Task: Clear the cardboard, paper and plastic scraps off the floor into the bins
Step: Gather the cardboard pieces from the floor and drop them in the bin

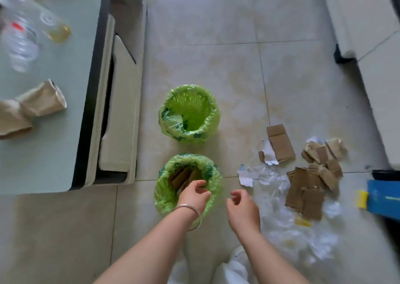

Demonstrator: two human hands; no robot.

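Observation:
Two bins lined with green bags stand on the tiled floor. The near bin (165, 193) holds several cardboard pieces (184, 176); the far bin (207, 108) looks empty. My left hand (194, 193), with a silver bangle on the wrist, hovers over the near bin's rim with fingers loosely apart, holding nothing. My right hand (243, 205) is just right of that bin, fingers curled and empty. To the right lie cardboard scraps (307, 188), a folded cardboard strip (280, 143), torn white paper (246, 176) and clear plastic scraps (290, 225).
A glass-topped table (49, 153) at left carries plastic bottles (19, 39) and brown paper cups (41, 99). Cushioned seats (121, 114) sit beside it. A blue object (383, 197) with a yellow end lies at the right edge. White furniture (368, 23) runs along the upper right.

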